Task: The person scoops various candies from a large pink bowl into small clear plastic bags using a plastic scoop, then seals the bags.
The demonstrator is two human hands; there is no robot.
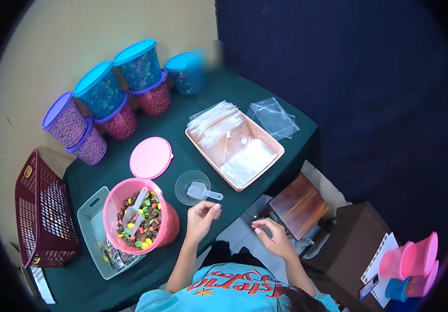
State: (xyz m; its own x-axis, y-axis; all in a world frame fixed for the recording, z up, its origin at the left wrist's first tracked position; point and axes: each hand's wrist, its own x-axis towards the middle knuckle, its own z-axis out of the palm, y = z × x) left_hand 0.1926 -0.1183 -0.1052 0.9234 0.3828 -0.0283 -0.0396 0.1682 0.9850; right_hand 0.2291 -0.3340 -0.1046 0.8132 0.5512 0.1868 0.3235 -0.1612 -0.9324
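My left hand (202,218) is held over the table's front edge with its fingers curled in, and nothing shows in it. Just above it, a white plastic scoop (198,190) lies in a clear round bowl (183,182), its handle reaching over the rim. My right hand (274,238) hovers in the air past the edge, fingers bent and thumb apart, holding nothing. Left of my hands stands an uncovered pink tub (169,229) of brown, green, yellow and red pieces. A second clear scoop (133,216) rests on those pieces.
A peach basket (238,186) holds clear plastic bags, with loose bags (274,117) beside it. Stacked lidded tubs (99,93) line the wall. A pink lid (151,157), a grey-green tray (96,255) and a maroon basket (47,218) are leftward. A wooden stool (299,205) stands right.
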